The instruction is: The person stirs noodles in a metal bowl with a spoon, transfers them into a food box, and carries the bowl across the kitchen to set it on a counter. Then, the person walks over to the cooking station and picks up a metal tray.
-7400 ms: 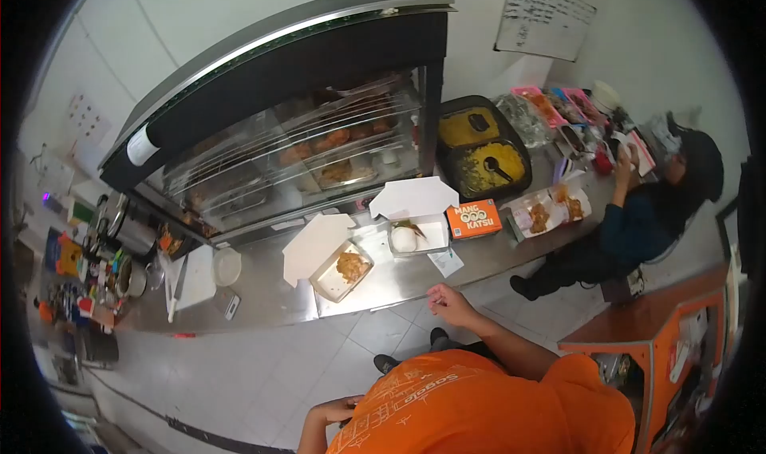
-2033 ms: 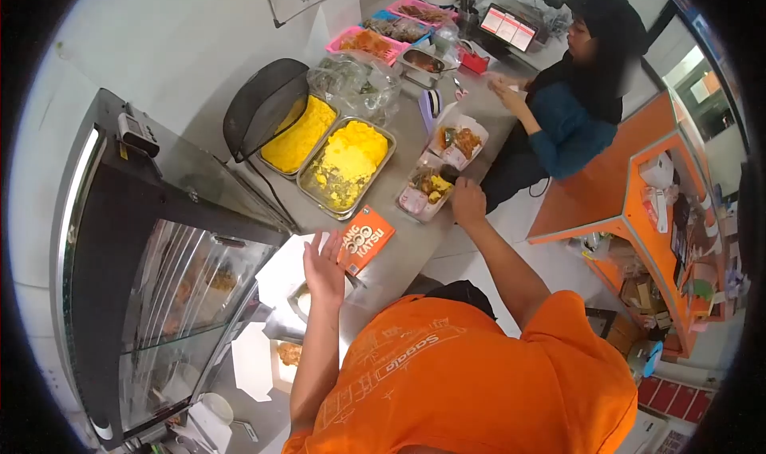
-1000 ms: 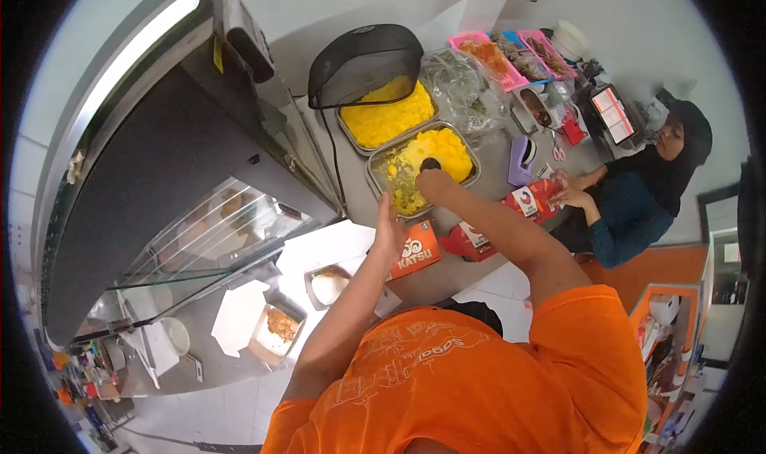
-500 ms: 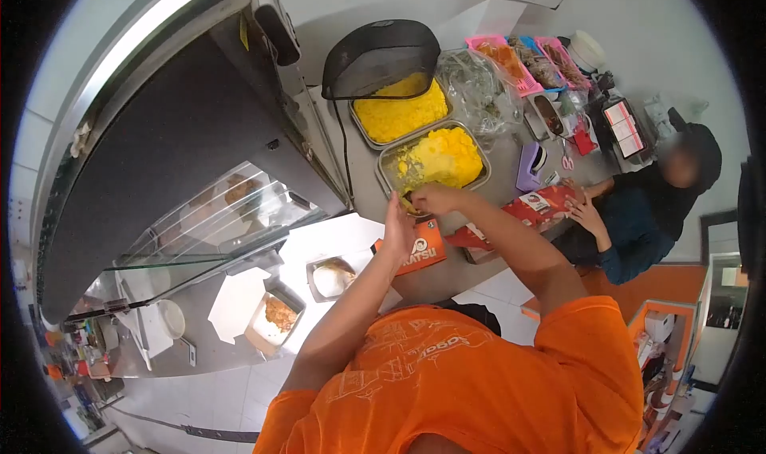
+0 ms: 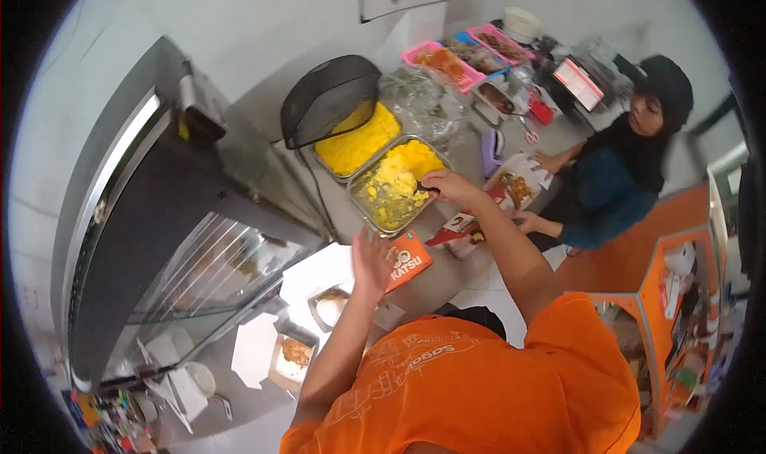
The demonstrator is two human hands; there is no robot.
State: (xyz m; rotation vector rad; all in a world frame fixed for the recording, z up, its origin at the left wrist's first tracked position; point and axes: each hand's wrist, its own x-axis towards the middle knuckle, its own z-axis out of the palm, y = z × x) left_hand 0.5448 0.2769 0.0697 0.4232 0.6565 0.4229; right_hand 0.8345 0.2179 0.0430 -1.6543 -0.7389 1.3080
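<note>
My right hand (image 5: 449, 187) is closed on a dark utensil (image 5: 422, 187) over the front metal tray (image 5: 372, 219). The utensil's working end is hard to make out among the crumbly yellow food (image 5: 399, 171), which is heaped toward the tray's far side. My left hand (image 5: 372, 264) hangs open, fingers apart, beside an orange box marked KATSU (image 5: 410, 264). Below it, partly behind my left forearm, stands an open white box with rice (image 5: 329, 307). Another open box (image 5: 292, 360) holds browned food and rice.
A second yellow-filled tray (image 5: 349, 155) sits behind, partly under a black mesh cover (image 5: 331, 99). A clear plastic bag (image 5: 423, 103) and pink baskets (image 5: 447, 65) lie beyond. At right a person (image 5: 614, 167) handles a red-and-white food box (image 5: 515, 184). A glass display case (image 5: 215, 262) stands left.
My left hand has moved back from the front tray toward me and opened. My right hand has shifted to the tray's right side. The other person's box now shows food inside.
</note>
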